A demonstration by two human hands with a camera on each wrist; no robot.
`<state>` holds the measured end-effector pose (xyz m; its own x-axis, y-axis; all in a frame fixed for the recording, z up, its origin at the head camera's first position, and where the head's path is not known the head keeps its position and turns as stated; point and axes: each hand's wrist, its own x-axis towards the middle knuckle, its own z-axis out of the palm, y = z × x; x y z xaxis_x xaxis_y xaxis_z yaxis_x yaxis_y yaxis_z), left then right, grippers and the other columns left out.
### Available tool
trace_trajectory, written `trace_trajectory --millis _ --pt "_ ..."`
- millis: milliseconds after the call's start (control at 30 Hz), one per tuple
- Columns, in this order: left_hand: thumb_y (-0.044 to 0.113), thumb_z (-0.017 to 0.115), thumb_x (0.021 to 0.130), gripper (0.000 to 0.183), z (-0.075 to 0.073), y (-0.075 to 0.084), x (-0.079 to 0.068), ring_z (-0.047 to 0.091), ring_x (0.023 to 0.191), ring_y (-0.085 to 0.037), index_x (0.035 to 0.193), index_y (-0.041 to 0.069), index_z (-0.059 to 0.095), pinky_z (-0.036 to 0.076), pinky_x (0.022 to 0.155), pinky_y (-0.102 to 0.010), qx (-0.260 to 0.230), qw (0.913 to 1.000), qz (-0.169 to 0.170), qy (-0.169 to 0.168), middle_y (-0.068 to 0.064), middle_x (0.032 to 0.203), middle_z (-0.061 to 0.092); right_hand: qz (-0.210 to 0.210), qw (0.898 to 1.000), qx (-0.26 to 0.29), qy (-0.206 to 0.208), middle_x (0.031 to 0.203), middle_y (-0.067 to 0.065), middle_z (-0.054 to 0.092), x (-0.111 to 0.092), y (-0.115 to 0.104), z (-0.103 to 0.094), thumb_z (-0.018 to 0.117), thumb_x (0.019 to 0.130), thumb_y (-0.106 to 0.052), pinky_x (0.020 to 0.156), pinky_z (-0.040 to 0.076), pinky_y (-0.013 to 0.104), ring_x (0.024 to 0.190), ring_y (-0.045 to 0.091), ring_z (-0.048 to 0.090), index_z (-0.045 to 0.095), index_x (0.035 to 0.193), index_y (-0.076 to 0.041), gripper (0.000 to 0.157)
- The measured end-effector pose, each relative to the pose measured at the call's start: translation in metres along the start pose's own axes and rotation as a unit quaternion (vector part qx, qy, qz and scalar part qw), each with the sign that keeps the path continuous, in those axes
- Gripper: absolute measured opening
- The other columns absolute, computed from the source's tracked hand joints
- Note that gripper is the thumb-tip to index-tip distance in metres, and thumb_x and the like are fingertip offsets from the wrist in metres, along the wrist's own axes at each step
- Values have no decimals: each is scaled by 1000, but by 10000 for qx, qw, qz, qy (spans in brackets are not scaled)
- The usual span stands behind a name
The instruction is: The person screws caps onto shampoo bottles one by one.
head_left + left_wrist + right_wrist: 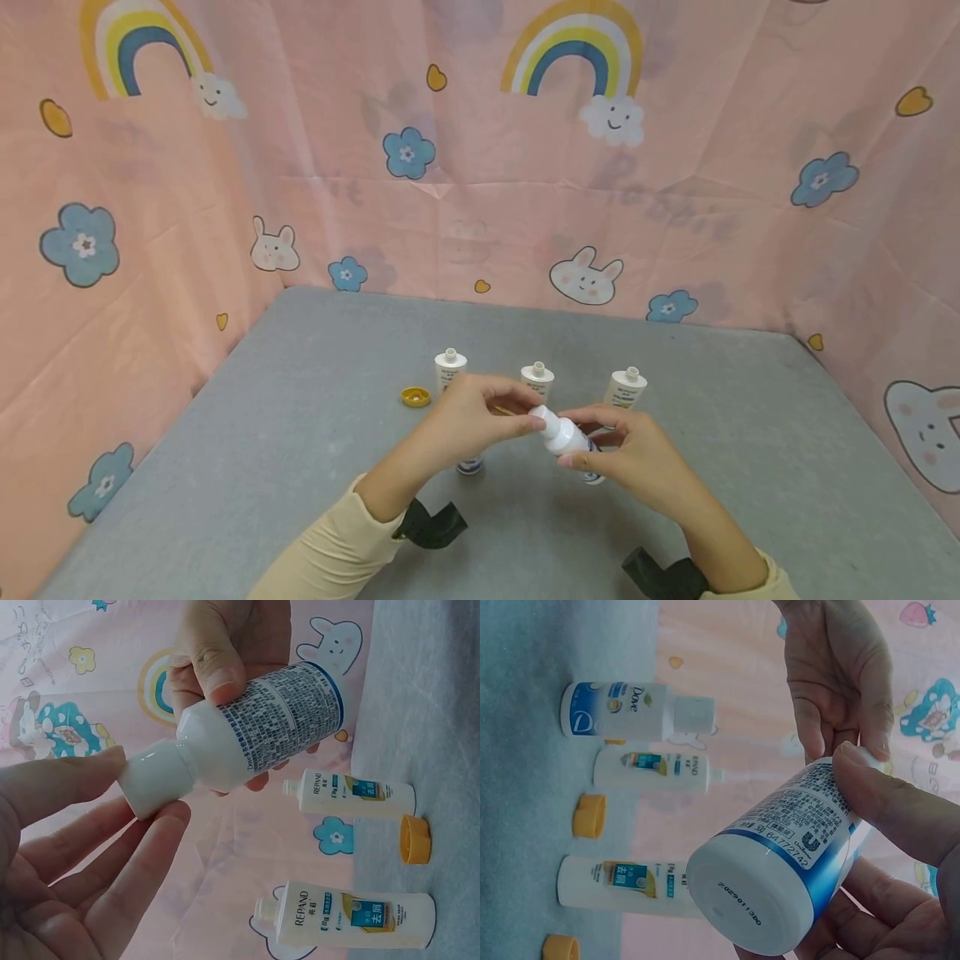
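A white bottle with a blue-edged printed label is held tilted over the table. My right hand grips it round the body, and its stamped base faces the right wrist camera. The thumb and fingers of my left hand pinch the white cap, which sits on the bottle's neck. Below the left hand, mostly covered by it in the head view, a second bottle, marked Dove, stands upright with its white cap on.
Three capless white bottles stand behind my hands: one at left, one in the middle, one at right. A yellow cap lies beside the left one. More yellow caps lie among the bottles. A pink printed cloth hangs behind the grey table.
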<state>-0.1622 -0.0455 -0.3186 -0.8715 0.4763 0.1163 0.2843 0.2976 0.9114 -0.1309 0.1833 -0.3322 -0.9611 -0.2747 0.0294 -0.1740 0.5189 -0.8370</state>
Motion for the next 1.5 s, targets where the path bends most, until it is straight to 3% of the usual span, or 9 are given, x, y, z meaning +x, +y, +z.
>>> trace_trajectory --millis 167,300,467,667,867,1000,1200,1500 --pt "13 78 86 27 -1 2 -1 71 97 -12 113 11 75 59 77 -22 -139 9997 22 -191 -6 111 75 10 10000 -13 5 116 8 72 0 0 0 83 81 -25 82 56 35 99 23 63 72 118 -10 42" --pt "18 80 85 36 -2 1 0 70 105 -13 120 13 72 59 82 -24 -274 9995 -118 -132 -5 118 73 55 10000 45 -20 117 9 72 0 1 0 83 81 -25 81 56 34 100 24 63 72 119 -10 42" --pt "26 80 85 30 -2 0 1 70 94 -9 113 17 75 58 79 -25 -114 9995 -291 82 1 107 76 189 9997 147 -60 120 12 70 0 2 0 83 81 -25 75 58 32 102 26 63 71 120 -9 44" --pt "23 80 85 19 0 1 1 69 86 -6 103 17 78 58 74 -24 -28 9996 -268 53 1 99 77 156 9998 133 -50 122 12 69 0 1 0 83 81 -25 77 58 33 102 25 63 71 120 -9 44" --pt "16 78 86 21 -1 2 -1 71 92 -10 107 13 77 59 75 -22 -116 9998 -96 -107 -3 105 76 107 9999 100 -58 121 12 70 0 0 -1 83 82 -25 78 57 34 102 25 63 71 120 -9 43" --pt "20 78 87 26 -2 2 -1 69 98 -10 112 16 76 58 80 -22 -102 9999 -91 -37 -2 110 75 184 9997 123 -61 121 11 70 0 -1 0 83 81 -25 77 57 33 102 24 63 71 121 -9 44" --pt "26 78 87 21 -1 0 1 68 89 -8 106 20 77 57 76 -24 34 9996 -242 147 4 101 76 68 10000 23 -11 119 9 71 0 -1 0 83 81 -25 84 56 37 101 23 63 72 119 -10 42" --pt "19 77 88 18 1 -1 1 68 91 -6 105 15 78 57 76 -20 3 10000 -49 -78 0 104 76 -27 10000 -34 3 117 9 72 0 -1 0 83 81 -25 87 54 39 100 23 63 72 118 -10 41"
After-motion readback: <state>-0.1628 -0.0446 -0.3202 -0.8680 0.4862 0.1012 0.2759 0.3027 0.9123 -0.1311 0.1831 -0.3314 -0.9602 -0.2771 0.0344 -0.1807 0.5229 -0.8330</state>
